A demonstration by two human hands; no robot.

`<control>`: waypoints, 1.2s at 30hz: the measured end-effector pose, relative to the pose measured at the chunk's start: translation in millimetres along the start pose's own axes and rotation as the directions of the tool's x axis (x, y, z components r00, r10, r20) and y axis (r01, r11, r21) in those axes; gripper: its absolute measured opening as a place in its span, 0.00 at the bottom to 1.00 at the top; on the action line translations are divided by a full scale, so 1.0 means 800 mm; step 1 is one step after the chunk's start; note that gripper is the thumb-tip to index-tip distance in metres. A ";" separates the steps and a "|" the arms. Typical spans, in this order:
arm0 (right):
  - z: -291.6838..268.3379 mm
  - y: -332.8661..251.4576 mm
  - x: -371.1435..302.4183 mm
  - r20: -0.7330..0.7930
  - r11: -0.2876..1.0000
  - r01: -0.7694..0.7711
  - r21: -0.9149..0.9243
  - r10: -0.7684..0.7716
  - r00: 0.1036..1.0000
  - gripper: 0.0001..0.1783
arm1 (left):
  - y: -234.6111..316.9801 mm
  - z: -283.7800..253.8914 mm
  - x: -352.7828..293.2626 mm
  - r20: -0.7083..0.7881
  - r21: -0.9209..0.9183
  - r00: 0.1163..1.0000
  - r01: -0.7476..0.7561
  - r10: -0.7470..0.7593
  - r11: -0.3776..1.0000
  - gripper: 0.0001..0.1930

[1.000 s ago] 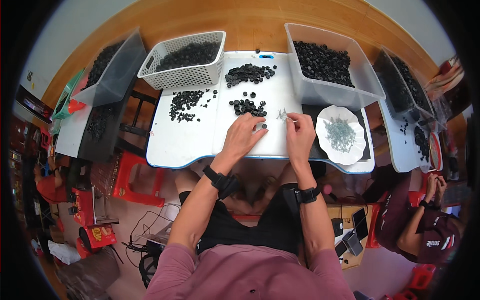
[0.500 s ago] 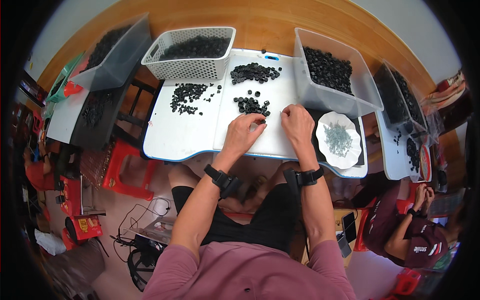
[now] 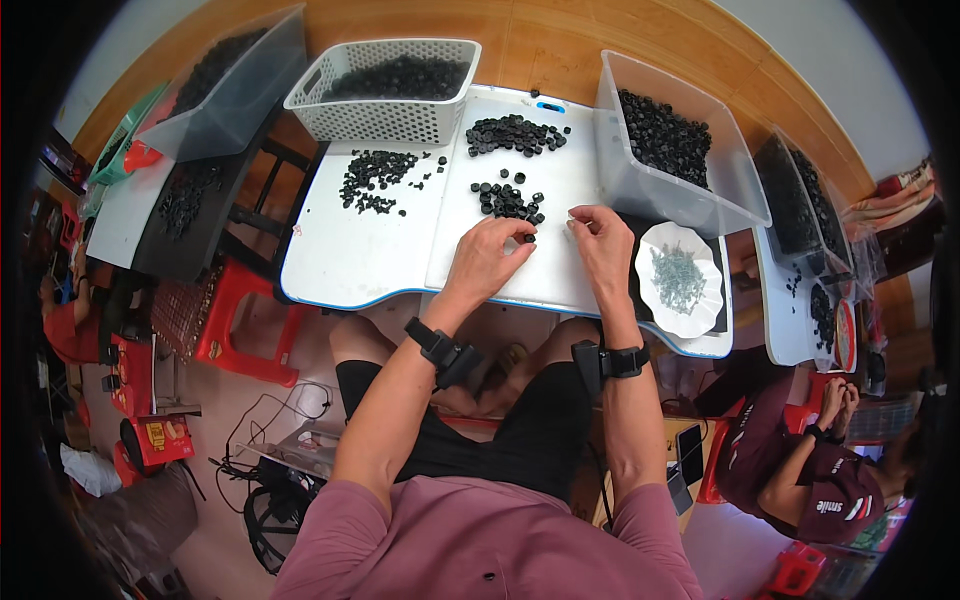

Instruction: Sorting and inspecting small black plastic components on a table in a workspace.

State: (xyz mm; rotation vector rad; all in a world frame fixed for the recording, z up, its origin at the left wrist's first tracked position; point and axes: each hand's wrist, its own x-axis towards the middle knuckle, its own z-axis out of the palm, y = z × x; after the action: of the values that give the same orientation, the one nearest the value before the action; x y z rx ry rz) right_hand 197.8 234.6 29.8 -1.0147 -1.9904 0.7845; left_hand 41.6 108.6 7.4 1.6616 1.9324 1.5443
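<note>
Black cap [image 3: 530, 238] pinched in the left hand [image 3: 487, 258], just below the cap pile [image 3: 507, 202]; right hand [image 3: 604, 246] narrow, its grip too small to tell; seemingly a one-piece handling step, calling next for steady, precise fingertips

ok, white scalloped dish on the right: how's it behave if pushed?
The white dish looks thin-walled, so probably light. Wide and shallow, it'd likely slide before tipping. Its loose pale slivers may shift with a sharp shove.
</note>
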 end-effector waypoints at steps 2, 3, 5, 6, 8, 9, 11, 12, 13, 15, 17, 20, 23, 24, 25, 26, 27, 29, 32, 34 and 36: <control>0.000 0.002 0.000 0.001 1.000 -0.018 0.001 0.018 1.000 0.07 | 0.001 0.000 0.000 0.003 -0.001 1.000 0.008 -0.008 1.000 0.11; 0.001 0.001 -0.001 0.003 0.999 -0.035 0.002 0.035 0.999 0.07 | 0.000 0.000 0.000 0.005 -0.001 1.000 0.016 -0.016 1.000 0.11; -0.005 -0.009 -0.003 0.015 0.998 -0.001 -0.069 0.002 1.000 0.07 | 0.000 0.000 0.000 0.004 -0.001 1.000 0.008 -0.008 1.000 0.11; -0.007 -0.014 -0.004 0.029 0.990 0.034 -0.139 -0.031 0.999 0.07 | -0.001 -0.001 -0.001 0.003 -0.003 1.000 -0.002 0.002 1.000 0.11; -0.005 -0.010 -0.001 0.038 0.991 0.032 -0.134 -0.027 0.999 0.07 | -0.001 -0.001 0.000 0.006 0.005 1.000 0.006 -0.006 1.000 0.11; -0.004 -0.008 0.000 0.044 0.991 0.029 -0.129 -0.024 0.999 0.07 | 0.000 -0.001 0.000 0.010 0.011 1.000 0.011 -0.011 1.000 0.11; -0.005 -0.005 0.004 0.043 0.994 0.025 -0.111 -0.021 0.999 0.07 | 0.000 0.000 0.000 0.011 0.003 1.000 0.014 -0.014 1.000 0.11; -0.005 -0.004 0.004 0.045 0.996 0.024 -0.090 -0.020 0.999 0.06 | 0.000 0.001 0.000 0.011 -0.002 1.000 0.017 -0.017 1.000 0.11; -0.006 -0.003 0.004 0.043 0.996 0.022 -0.091 -0.018 0.999 0.06 | -0.001 0.002 0.001 0.012 -0.004 1.000 0.017 -0.017 1.000 0.11; -0.006 -0.009 0.002 -0.035 0.985 0.066 -0.160 -0.073 0.997 0.06 | -0.003 -0.001 0.000 0.012 0.006 1.000 0.012 -0.012 1.000 0.11; -0.013 -0.014 -0.002 0.018 0.971 0.083 -0.223 -0.082 0.997 0.06 | -0.002 -0.001 -0.001 0.009 0.004 1.000 0.012 -0.012 1.000 0.11; -0.012 -0.018 -0.005 0.109 0.913 0.140 -0.384 -0.105 0.988 0.05 | 0.001 -0.002 0.000 0.006 -0.007 1.000 0.020 -0.020 1.000 0.12; -0.005 -0.016 -0.006 0.157 0.859 0.176 -0.481 -0.114 0.981 0.04 | 0.003 -0.002 0.000 0.015 -0.029 0.999 0.040 -0.039 0.999 0.12; -0.003 -0.015 -0.006 0.163 0.856 0.177 -0.486 -0.110 0.980 0.04 | 0.003 -0.002 0.000 0.021 -0.041 0.999 0.049 -0.048 0.998 0.13; -0.003 -0.014 -0.007 0.162 0.856 0.176 -0.487 -0.110 0.981 0.04 | 0.003 -0.001 0.000 0.022 -0.041 0.999 0.049 -0.048 0.998 0.13; -0.002 -0.015 -0.008 0.146 0.849 0.205 -0.487 -0.152 0.978 0.04 | 0.003 -0.002 0.000 0.022 -0.047 0.998 0.057 -0.056 0.997 0.13; 0.000 -0.016 -0.009 0.129 0.842 0.233 -0.487 -0.194 0.972 0.04 | 0.002 -0.003 0.000 0.023 -0.054 0.998 0.066 -0.065 0.996 0.13; -0.001 -0.022 -0.013 0.068 0.914 0.184 -0.363 -0.171 0.983 0.05 | 0.002 -0.003 0.000 0.024 -0.060 0.997 0.075 -0.073 0.995 0.13; 0.003 -0.025 -0.020 0.017 0.995 0.091 -0.036 -0.091 0.996 0.07 | 0.001 -0.004 0.000 0.031 -0.062 0.997 0.076 -0.074 0.995 0.14; 0.008 -0.026 -0.027 0.032 0.986 0.041 0.160 -0.047 0.998 0.08 | 0.002 -0.004 0.000 0.037 -0.054 0.997 0.069 -0.067 0.996 0.14; 0.016 -0.034 -0.035 0.142 0.823 -0.190 0.536 0.134 0.981 0.08 | 0.001 -0.004 -0.001 0.036 -0.056 0.995 0.094 -0.092 0.994 0.14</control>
State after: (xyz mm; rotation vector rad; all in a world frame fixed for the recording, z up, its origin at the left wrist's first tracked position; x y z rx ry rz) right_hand 188.1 195.2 34.3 -0.8106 -1.6109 1.4268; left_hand 40.3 106.1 9.4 1.5416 1.9013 1.5140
